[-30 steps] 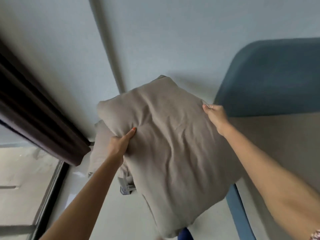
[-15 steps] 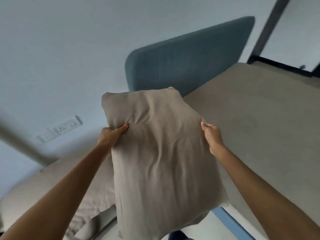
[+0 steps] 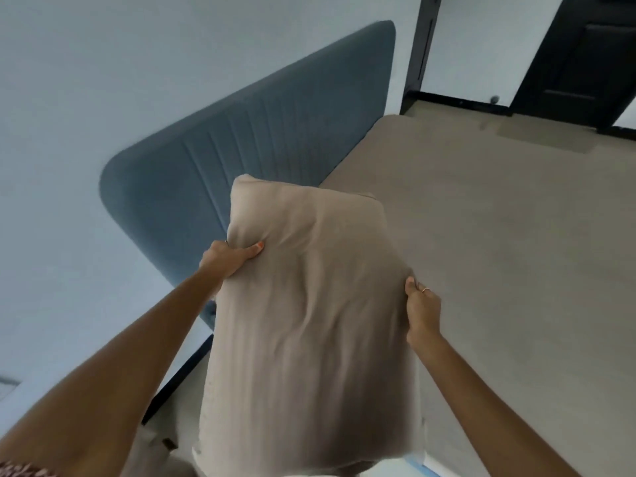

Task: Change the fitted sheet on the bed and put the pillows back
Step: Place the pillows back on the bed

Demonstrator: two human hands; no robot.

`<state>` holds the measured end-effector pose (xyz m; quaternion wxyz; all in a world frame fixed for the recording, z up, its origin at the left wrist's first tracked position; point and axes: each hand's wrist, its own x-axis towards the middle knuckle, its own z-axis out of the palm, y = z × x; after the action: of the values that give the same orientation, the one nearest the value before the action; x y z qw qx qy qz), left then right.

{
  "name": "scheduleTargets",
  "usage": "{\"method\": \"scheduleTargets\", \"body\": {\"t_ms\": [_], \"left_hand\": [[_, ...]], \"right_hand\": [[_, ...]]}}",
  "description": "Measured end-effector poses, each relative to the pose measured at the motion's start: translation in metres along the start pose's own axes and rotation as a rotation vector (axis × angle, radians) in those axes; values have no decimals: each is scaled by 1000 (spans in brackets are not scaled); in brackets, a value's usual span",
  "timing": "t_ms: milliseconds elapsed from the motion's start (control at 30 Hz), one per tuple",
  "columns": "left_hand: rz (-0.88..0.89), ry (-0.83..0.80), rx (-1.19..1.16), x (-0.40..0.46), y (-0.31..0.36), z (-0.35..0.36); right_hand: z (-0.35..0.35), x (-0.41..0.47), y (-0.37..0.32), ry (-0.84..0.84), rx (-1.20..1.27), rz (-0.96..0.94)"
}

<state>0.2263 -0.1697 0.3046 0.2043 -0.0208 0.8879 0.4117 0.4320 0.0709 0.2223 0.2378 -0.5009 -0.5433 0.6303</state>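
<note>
The pillow (image 3: 306, 325) is held up in the air over the bed (image 3: 516, 270), near the blue headboard (image 3: 268, 139). The left hand (image 3: 229, 258) pinches its side. The right hand (image 3: 422, 309) seems to grip the other side.

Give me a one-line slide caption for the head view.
Both hands, left and right, hold a beige pillow above the sheeted bed, near the blue headboard.
</note>
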Motion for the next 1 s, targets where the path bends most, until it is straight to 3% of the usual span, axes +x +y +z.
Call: {"method": "scheduleTargets", "body": {"t_ms": [333,700,833,933,1000], "left_hand": [[59,-87,65,159,94,60],[149,-155,238,422,157,148],[238,-236,379,495,106,198],[155,-307,624,505,11,220],[145,-290,679,486,-46,215]], "right_hand": [[65,94,-7,164,156,101],[203,246,26,345,159,187],[233,302,64,128,18,201],[248,308,123,30,-239,291],[252,293,154,20,-240,341]]}}
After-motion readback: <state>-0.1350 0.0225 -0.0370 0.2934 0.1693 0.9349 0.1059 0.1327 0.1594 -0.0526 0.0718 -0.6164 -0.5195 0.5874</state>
